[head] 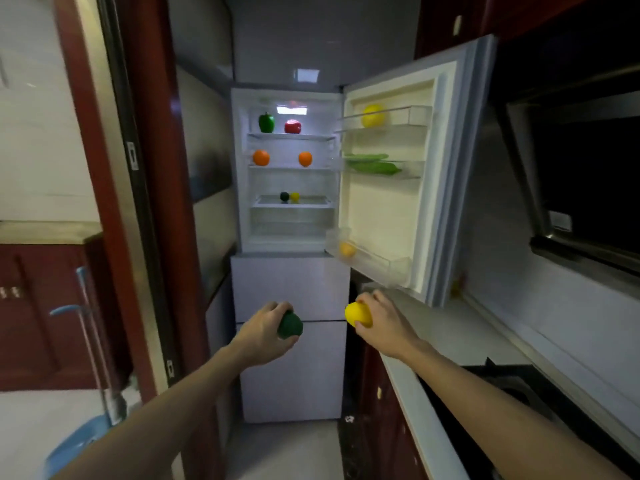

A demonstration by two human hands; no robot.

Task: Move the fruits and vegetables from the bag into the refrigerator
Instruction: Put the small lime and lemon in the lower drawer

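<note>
The tall white refrigerator (291,282) stands at centre frame, its upper white door (381,209) swung open toward 2 o'clock. At 6 o'clock of the lit compartment, before the closed lower drawers, the left hand (263,329) curls its fingers round a dark green round fruit (290,326); at its 3 o'clock, apart from it, the right hand (384,320) clamps a yellow oval fruit (358,314). On the top shelf, at 12 o'clock, a green bell pepper (266,122) stands beside a red apple (292,126)
</note>
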